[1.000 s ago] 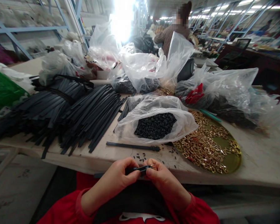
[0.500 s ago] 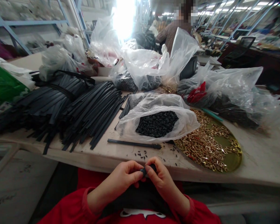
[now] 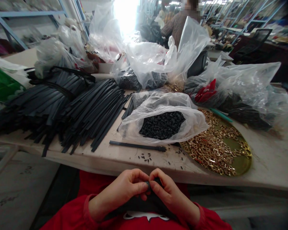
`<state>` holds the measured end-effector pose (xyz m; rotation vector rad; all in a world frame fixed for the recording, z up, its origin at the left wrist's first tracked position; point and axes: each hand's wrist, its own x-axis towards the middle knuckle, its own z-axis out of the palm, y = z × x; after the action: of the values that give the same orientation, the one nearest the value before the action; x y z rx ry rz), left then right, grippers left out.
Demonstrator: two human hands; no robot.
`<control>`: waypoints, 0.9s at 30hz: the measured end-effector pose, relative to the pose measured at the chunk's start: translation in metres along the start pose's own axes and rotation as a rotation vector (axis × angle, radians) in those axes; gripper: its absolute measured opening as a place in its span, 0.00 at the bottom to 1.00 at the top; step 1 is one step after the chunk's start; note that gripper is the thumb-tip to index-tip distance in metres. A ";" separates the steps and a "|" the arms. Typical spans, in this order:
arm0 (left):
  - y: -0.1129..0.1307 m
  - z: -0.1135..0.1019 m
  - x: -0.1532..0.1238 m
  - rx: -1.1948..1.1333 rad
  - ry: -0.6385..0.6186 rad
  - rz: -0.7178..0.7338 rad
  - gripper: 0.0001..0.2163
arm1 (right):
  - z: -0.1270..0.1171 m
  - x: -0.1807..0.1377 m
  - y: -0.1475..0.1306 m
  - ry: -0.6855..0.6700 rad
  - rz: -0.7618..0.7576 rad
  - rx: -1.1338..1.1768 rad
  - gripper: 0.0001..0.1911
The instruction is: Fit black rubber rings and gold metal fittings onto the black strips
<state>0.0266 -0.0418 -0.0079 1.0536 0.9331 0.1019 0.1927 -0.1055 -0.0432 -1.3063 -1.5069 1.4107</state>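
My left hand point(image 3: 132, 183) and my right hand point(image 3: 164, 188) meet just in front of the table's near edge, fingertips almost touching. Both are pinched closed around a small dark piece point(image 3: 159, 181), which shows between the right fingers and at the left thumb tip. Fingers cover most of it, so its kind is unclear. Beyond the hands, a black strap point(image 3: 136, 146) lies along the table edge, with a thicker part at its right end. Small black bits point(image 3: 146, 157) are scattered between it and the hands.
An opened plastic bag point(image 3: 129, 127) holds small black loops point(image 3: 162, 125). Right of it stands a round gold tray point(image 3: 246, 159) of gold metal links point(image 3: 213, 150). Bundles of black straps point(image 3: 93, 111) cover the left side. Plastic bags point(image 3: 148, 57) and a person point(image 3: 180, 28) are behind.
Both hands sit slightly lower in view, still pinched together, and less of the dark piece shows between them. The view has shifted a little.
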 end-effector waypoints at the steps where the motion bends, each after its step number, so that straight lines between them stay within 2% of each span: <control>1: 0.000 -0.001 0.000 0.031 -0.026 -0.017 0.10 | 0.002 -0.002 0.001 -0.001 0.010 0.011 0.07; 4: 0.001 -0.006 -0.003 0.196 -0.116 -0.087 0.11 | 0.008 -0.006 0.007 0.045 0.025 -0.012 0.07; 7: 0.001 -0.009 -0.007 0.345 -0.166 -0.097 0.12 | 0.012 -0.004 0.010 0.075 0.012 -0.034 0.06; 12: 0.000 -0.008 -0.009 0.481 -0.071 -0.076 0.12 | 0.012 -0.003 0.010 0.081 0.004 -0.021 0.05; 17: -0.007 -0.004 -0.005 0.426 -0.072 -0.056 0.16 | 0.017 -0.006 0.015 0.170 0.002 0.019 0.07; 23: -0.029 0.004 0.006 0.254 -0.040 -0.064 0.19 | 0.032 -0.003 0.026 0.347 0.063 0.081 0.10; 27: -0.029 0.004 0.003 0.287 -0.005 0.012 0.17 | 0.034 -0.003 0.026 0.342 0.119 0.146 0.12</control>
<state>0.0216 -0.0588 -0.0317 1.3235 0.9550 -0.0258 0.1668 -0.1201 -0.0742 -1.4778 -1.0971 1.2651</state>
